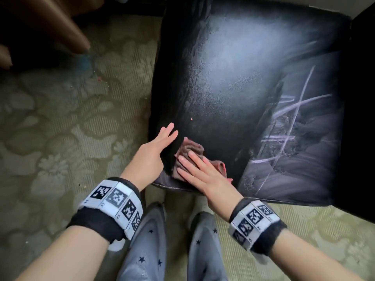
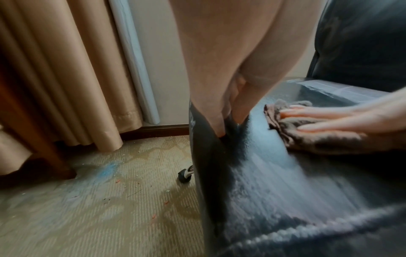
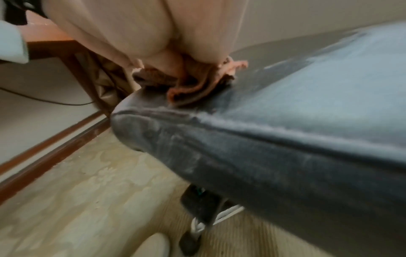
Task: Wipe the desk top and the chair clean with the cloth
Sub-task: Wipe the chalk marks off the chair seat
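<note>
A black padded chair seat [image 1: 233, 78] fills the head view, with pale dusty scratch marks [image 1: 290, 126] on its right part. A crumpled brown-pink cloth [image 1: 191, 150] lies near the seat's front left corner. My right hand [image 1: 196, 169] lies flat on the cloth with straight fingers, pressing it onto the seat; the same cloth [image 2: 312, 137] and right hand [image 2: 342, 118] show in the left wrist view. My left hand [image 1: 157, 147] is open, fingers straight, against the seat's left edge [image 2: 211, 156]. In the right wrist view the cloth [image 3: 193, 87] bunches under my palm at the seat's corner.
Patterned beige carpet [image 1: 71, 138] surrounds the chair, with blue and red specks. A wooden desk leg [image 2: 44, 147] and tan curtain [image 2: 77, 69] stand to the left. A chair castor [image 2: 184, 175] shows below the seat. My legs in grey star-print trousers [image 1: 150, 250] stand before the chair.
</note>
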`<state>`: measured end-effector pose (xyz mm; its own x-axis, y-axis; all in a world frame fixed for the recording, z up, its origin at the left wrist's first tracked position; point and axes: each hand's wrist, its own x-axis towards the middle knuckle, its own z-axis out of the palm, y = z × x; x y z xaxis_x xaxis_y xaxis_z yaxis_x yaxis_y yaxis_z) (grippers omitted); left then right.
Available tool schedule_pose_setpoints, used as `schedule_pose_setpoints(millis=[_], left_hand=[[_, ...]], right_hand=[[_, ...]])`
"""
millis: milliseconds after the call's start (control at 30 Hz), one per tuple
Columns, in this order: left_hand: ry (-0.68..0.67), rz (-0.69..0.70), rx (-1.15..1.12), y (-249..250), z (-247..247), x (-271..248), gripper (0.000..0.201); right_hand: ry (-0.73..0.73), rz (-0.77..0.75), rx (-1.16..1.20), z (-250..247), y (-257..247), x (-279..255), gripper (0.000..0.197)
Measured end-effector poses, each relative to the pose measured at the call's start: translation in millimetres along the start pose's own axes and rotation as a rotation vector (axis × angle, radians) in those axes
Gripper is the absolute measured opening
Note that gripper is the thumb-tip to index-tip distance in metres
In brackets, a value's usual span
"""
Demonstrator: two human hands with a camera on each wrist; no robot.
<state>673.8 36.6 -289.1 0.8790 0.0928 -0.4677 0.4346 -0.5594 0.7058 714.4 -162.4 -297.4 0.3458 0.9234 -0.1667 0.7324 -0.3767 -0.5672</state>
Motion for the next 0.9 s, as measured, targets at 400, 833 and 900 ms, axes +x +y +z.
schedule_pose_setpoints(millis=[400,833,900], left_hand=[[-0.098,-0.047,-0.004,3,-16,6,0.091],[-0.021,-0.056,0.001,3,-6,5,0.098],[-0.01,-0.09,-0.025,3,-8,5,0.094]], right_hand=[[-0.289,-0.04,-0.194,53,-38,55,0.058],[-0.112,0.067,-0.195,-52,37,72,0.074],[-0.069,0.136,-0.17,-51,38,89,0.077]])
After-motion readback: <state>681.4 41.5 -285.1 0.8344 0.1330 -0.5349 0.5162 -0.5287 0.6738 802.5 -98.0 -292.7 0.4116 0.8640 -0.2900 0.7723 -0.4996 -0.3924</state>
